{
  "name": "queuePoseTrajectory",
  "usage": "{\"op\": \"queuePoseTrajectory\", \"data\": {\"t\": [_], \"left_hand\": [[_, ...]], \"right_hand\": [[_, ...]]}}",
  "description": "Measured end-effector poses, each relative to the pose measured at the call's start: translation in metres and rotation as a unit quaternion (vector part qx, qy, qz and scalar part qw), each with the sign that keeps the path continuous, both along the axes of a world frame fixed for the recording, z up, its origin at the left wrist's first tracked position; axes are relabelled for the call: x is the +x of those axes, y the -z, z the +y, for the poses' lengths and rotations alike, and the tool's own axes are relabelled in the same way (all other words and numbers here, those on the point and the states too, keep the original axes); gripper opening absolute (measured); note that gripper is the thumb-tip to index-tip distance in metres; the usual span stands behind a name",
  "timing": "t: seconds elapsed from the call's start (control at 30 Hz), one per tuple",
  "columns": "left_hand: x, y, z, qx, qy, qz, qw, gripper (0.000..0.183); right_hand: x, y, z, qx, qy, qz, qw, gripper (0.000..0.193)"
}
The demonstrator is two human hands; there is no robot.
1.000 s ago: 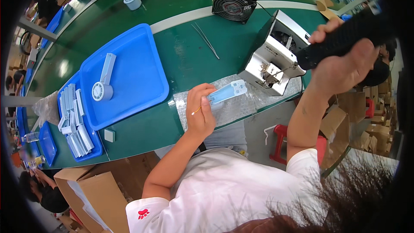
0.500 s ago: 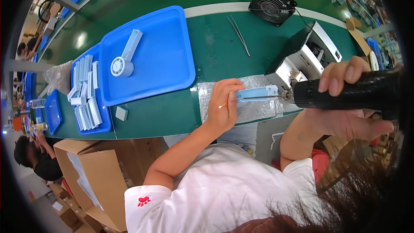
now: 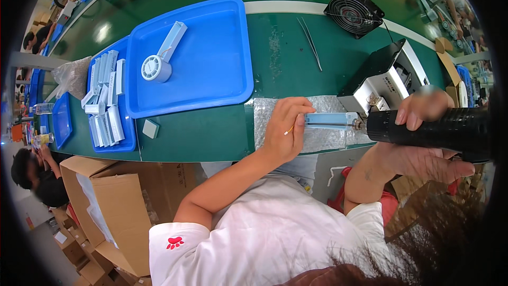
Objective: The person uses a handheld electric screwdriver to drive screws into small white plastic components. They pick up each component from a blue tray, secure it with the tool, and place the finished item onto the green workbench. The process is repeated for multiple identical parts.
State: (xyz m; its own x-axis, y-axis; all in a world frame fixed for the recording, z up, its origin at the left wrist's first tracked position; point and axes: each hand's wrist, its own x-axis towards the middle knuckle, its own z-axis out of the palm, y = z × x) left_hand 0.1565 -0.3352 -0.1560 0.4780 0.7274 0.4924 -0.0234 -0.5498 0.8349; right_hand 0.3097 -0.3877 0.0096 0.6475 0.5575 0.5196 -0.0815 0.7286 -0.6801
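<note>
My left hand [image 3: 288, 132] is closed around one end of a light blue plastic handle [image 3: 332, 120], a long narrow piece with a channel along it. A thin yellowish ring or wire shows at one of its fingers. My right hand [image 3: 420, 154] grips a black electric screwdriver [image 3: 389, 126], held level and aimed leftward. The driver's metal tip [image 3: 360, 125] meets the free right end of the handle; a screw there is too small to make out. Under the handle lies a sheet of bubble wrap [image 3: 270, 111] on the green table [image 3: 201, 137].
A blue tray [image 3: 211, 63] holds a round-headed light blue part [image 3: 156, 69]. Beside it, a smaller blue tray [image 3: 126, 145] contains several pale handle pieces [image 3: 108, 127]. Tweezers [image 3: 311, 42], a black fan [image 3: 352, 10] and a silver-black machine [image 3: 378, 77] stand beyond my hands.
The whole view has shifted a little, so the table things sit differently in it. The screwdriver has come closer to the handle's end. Both hands keep their grips.
</note>
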Motion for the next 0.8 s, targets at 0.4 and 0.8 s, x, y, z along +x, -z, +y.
{"op": "queuePoseTrajectory", "data": {"t": [0.4, 0.8], "left_hand": [[-0.002, 0.004, -0.002, -0.009, -0.012, 0.006, 1.0, 0.019], [0.004, 0.001, 0.0, 0.008, -0.025, -0.003, 1.0, 0.015]], "right_hand": [[0.005, 0.018, -0.009, 0.055, -0.12, -0.065, 0.989, 0.09], [-0.02, -0.001, -0.004, 0.05, -0.004, -0.021, 0.998, 0.089]]}}
